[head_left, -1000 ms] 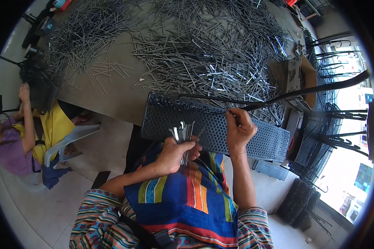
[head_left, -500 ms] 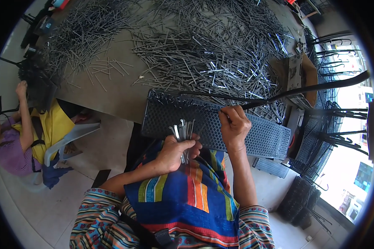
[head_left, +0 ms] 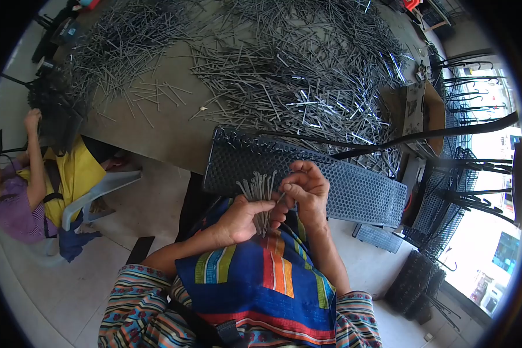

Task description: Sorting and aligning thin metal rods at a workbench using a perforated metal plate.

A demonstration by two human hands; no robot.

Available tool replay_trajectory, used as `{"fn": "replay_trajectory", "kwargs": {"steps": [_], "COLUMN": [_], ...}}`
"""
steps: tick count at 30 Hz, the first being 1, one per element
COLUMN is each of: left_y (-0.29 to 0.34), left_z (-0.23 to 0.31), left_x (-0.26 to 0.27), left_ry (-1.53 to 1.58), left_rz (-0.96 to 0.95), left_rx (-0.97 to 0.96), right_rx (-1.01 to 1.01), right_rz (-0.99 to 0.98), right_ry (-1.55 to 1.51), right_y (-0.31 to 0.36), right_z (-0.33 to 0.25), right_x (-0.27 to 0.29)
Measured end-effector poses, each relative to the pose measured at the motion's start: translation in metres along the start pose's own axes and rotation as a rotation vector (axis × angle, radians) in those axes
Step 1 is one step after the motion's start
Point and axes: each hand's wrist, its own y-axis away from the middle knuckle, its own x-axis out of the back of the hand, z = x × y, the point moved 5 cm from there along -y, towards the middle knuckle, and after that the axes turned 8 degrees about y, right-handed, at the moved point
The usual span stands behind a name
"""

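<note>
My left hand (head_left: 238,221) is closed around a bundle of thin grey metal rods (head_left: 257,188) with small bent or flattened ends, which fan out above my fist. Thumb and forefinger of my right hand (head_left: 308,194) pinch together at the bundle's right side, on what looks like one metal rod; the fingers hide most of it. Just beyond both hands a long black perforated metal tray (head_left: 354,188) lies tilted along the table's edge. Short dark pieces (head_left: 243,142) line its upper left edge. A dark curved bar (head_left: 435,135) passes over the tray toward the right.
Heaps of loose metal rods (head_left: 272,75) cover much of the table (head_left: 151,133). At the left, a co-worker in purple and yellow (head_left: 26,211) sits on a plastic chair (head_left: 98,194). An open cardboard box (head_left: 414,110) and hanging black perforated racks (head_left: 446,217) stand at the right.
My right hand has come off the tray's far edge and the dark bar, down and left to the rod bundle. My left hand keeps its hold. The dark bar sits slightly lower.
</note>
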Motion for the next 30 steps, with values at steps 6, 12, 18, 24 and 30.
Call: {"fn": "replay_trajectory", "kwargs": {"steps": [6, 12, 18, 24, 30], "left_y": [0.007, 0.018, 0.017, 0.017, 0.016], "left_z": [0.010, 0.028, 0.028, 0.029, 0.029], "left_x": [0.001, 0.004, 0.008, 0.004, 0.004], "left_ry": [0.051, -0.126, -0.144, -0.208, -0.230], "left_rz": [-0.072, 0.173, 0.223, 0.187, 0.218], "left_rx": [-0.012, -0.300, -0.297, -0.312, -0.285], "right_rx": [0.026, 0.163, 0.457, 0.588, 0.751], "right_rz": [-0.052, 0.109, 0.454, 0.403, 0.287], "right_ry": [-0.114, -0.103, 0.198, 0.583, 0.779], "right_y": [-0.001, 0.001, -0.002, -0.012, -0.022], "right_z": [0.014, -0.003, -0.033, -0.035, -0.050], "right_x": [-0.003, 0.004, 0.012, 0.002, -0.014]}}
